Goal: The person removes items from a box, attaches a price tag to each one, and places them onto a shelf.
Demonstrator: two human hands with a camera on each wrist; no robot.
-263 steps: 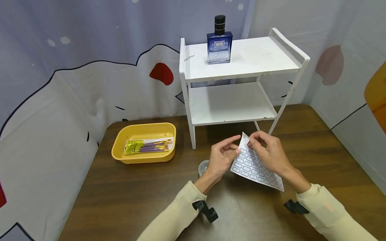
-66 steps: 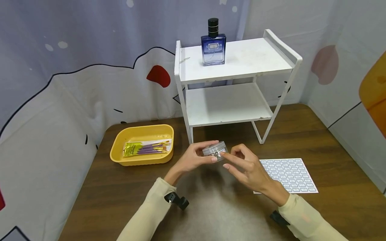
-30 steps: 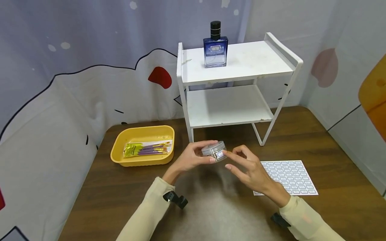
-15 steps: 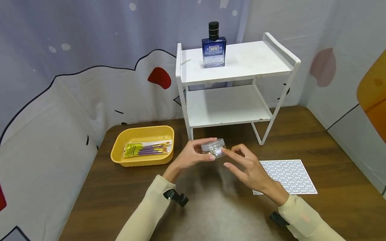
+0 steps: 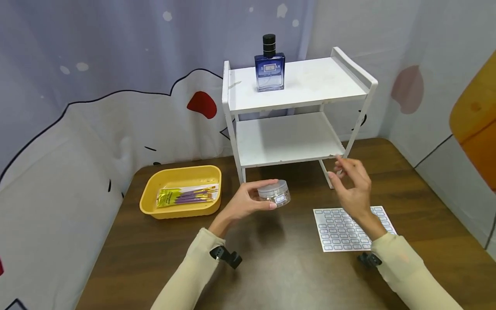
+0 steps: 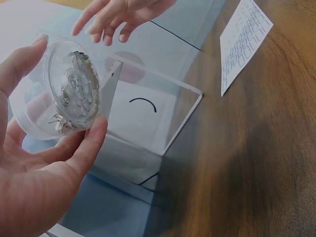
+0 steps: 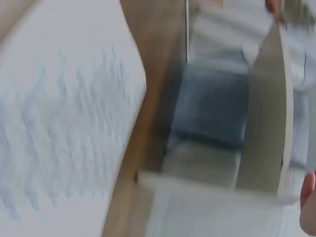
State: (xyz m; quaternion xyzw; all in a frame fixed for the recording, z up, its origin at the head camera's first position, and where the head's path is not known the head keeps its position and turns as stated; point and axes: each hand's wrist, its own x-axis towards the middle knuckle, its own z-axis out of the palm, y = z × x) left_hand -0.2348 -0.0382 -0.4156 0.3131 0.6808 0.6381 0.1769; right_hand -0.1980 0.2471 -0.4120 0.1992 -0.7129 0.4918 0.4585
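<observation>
My left hand [image 5: 244, 200] grips a small clear round jar [image 5: 280, 189] above the table, thumb on one side and fingers on the other. A small white label with a blue border is stuck on the jar's side. Through its clear plastic in the left wrist view, silvery metal pieces [image 6: 74, 91] show. My right hand [image 5: 354, 189] is raised apart from the jar, fingers loosely bent, with nothing visible in them. Under that hand lies a white sheet of blue-bordered labels [image 5: 337, 230], partly hidden by the hand and wrist. The right wrist view is blurred.
Behind the hands stands a white two-tier shelf [image 5: 306, 92]. A blue perfume bottle [image 5: 270, 73], with a similar label on its front, is on its top board. To the left, a yellow tray [image 5: 149, 196] holds a packet of paintbrushes [image 5: 187, 195]. Curtains enclose the table.
The label sheet went from both hands to the table, and the left hand took up the jar. The right index finger touched the jar's label, then the hand withdrew to the right.
</observation>
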